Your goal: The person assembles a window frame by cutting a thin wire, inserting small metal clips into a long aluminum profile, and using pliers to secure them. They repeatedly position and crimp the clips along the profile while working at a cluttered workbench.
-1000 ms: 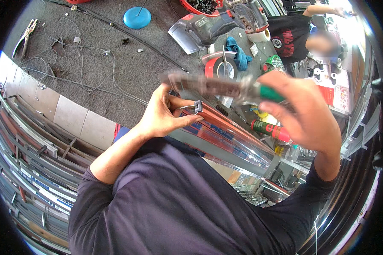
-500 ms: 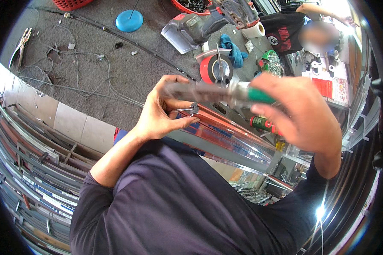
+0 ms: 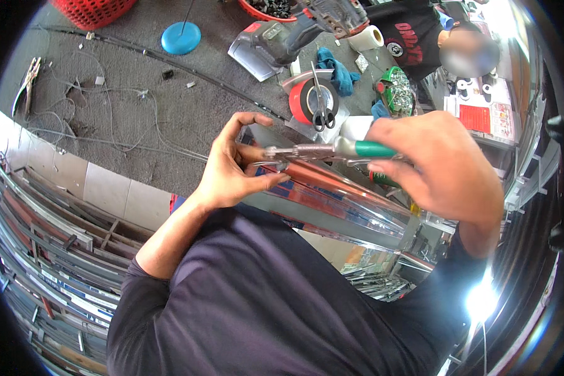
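Tool movement: the green-handled metal tool (image 3: 310,151), its exact kind unclear, sits lower than half a second ago, its left end now covering much of the small dark fitting (image 3: 281,167).
Left hand: the left hand (image 3: 222,169) pinches the fitting between thumb and a finger, seemingly to steady it; the upper finger arches away, probably to spare its tip.
Right hand: the right hand (image 3: 445,166) wraps the green handle at its right end, which likely leaves the metal part free to swing.
Fitting: it is at the left hand's fingertips, by the left end of the reddish-brown rail (image 3: 338,182); whether the tool touches it, I cannot tell.
Rail: it slants from the left hand toward the near right, perhaps serving as support.
Carpeted tabletop: on the grey tabletop (image 3: 128,69), scissors (image 3: 321,116) lie across the red tape roll (image 3: 299,103), apparently parked within reach, near a cordless power tool (image 3: 272,47).
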The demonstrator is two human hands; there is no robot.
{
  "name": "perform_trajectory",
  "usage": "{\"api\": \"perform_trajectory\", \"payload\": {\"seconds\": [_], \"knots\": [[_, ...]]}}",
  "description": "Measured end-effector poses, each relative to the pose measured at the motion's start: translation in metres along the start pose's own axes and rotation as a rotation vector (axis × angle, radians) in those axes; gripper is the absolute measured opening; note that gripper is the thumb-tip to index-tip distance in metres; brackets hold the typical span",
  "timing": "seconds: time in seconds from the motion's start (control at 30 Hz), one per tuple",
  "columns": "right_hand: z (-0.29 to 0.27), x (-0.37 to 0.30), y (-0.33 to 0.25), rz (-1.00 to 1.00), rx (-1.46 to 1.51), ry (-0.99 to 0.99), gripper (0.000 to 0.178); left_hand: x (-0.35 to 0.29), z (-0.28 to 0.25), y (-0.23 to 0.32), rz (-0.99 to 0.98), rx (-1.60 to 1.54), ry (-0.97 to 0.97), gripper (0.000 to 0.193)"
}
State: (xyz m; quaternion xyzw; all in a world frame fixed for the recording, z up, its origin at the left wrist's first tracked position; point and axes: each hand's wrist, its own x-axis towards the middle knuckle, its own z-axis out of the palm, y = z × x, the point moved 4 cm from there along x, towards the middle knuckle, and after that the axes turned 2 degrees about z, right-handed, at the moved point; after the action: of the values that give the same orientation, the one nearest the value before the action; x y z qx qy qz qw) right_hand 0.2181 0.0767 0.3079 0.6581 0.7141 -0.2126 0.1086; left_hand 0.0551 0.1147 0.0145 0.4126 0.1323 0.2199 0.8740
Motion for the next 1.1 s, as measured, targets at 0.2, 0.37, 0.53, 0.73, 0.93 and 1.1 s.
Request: {"api": "perform_trajectory", "payload": {"seconds": [0.2,0.37,0.53,0.73,0.93,1.1], "knots": [[0.000,-0.007,-0.003,-0.008,-0.058,0.134,0.030,0.001,-0.002,0.000,0.008,0.079,0.036,0.088],[0.002,-0.018,-0.005,0.003,-0.093,0.130,0.031,-0.003,-0.004,0.002,0.022,0.149,0.060,0.092],[0.008,-0.021,0.001,-0.020,0.025,0.268,0.034,0.000,-0.003,0.004,0.048,0.124,0.051,0.093],[0.010,-0.032,0.001,-0.014,-0.006,0.426,0.033,-0.002,0.003,0.012,0.012,0.058,0.027,0.097],[0.011,-0.028,0.005,0.052,-0.039,0.183,0.037,-0.004,-0.003,0.009,-0.041,0.223,0.084,0.099],[0.013,-0.026,0.014,0.034,0.121,0.236,0.031,-0.005,-0.012,0.000,-0.114,0.226,0.146,0.092]]}}
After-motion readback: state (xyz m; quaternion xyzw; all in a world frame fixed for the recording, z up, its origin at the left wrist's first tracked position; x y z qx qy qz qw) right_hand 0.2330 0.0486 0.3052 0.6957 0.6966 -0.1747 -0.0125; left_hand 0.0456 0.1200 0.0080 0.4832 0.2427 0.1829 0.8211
